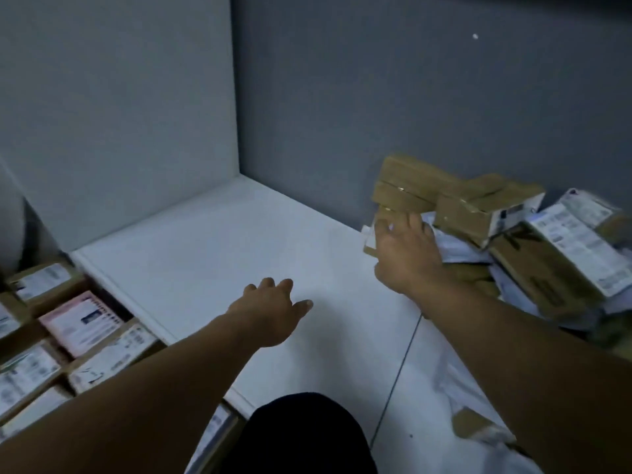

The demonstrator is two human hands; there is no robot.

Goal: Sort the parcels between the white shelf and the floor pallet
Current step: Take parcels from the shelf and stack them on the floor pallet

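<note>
- A plain grey-blue painted wall rises behind the grip of the right hand.
- A white upright flat panel stands well left of it.
- Pale floor tiles with a dark grout seam lie nearer the person.
- Light is dim, bluish.

Hands: two, left hand and right hand. White shelf: one. Labelled cartons packed at 8 o'clock: seven in view, one pink-faced. Heap at 3 o'clock: brown cartons, at least five; white mailers, overlapped, count unclear.
</note>
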